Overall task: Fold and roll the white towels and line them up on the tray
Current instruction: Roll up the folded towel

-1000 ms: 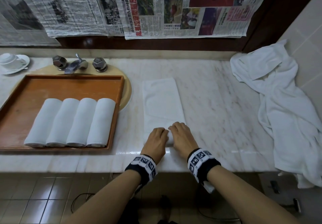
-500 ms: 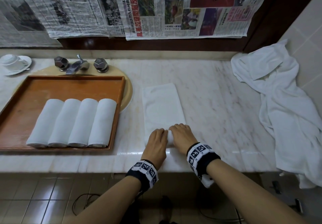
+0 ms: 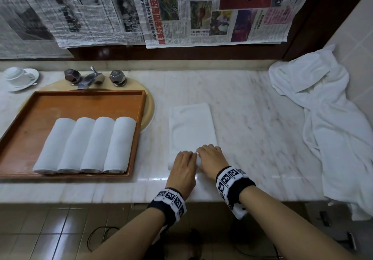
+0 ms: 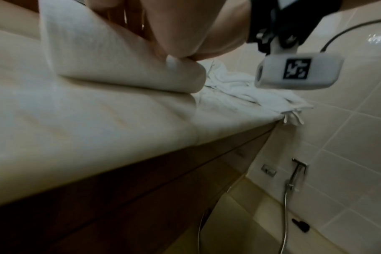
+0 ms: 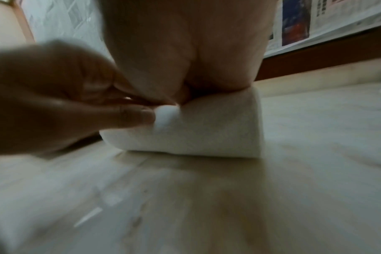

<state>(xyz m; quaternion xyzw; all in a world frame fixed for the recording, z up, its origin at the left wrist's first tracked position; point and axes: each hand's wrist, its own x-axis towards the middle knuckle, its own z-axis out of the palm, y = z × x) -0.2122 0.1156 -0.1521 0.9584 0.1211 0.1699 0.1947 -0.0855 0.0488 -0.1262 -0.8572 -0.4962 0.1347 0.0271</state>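
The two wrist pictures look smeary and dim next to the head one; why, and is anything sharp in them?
Head view: evenly lit and fairly sharp, straight counter edge bowed by the wide lens, a glare streak on the marble counter. Left wrist view: dim, the half-rolled towel soft, the camera marker sharpest. Right wrist view: the most smeared, with the left hand a dark blur beside the right hand.

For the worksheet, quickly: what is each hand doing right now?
Left hand: fingers curled on the rolled end of the towel, gripping it.
Right hand: also curled on the roll, gripping it beside the left.
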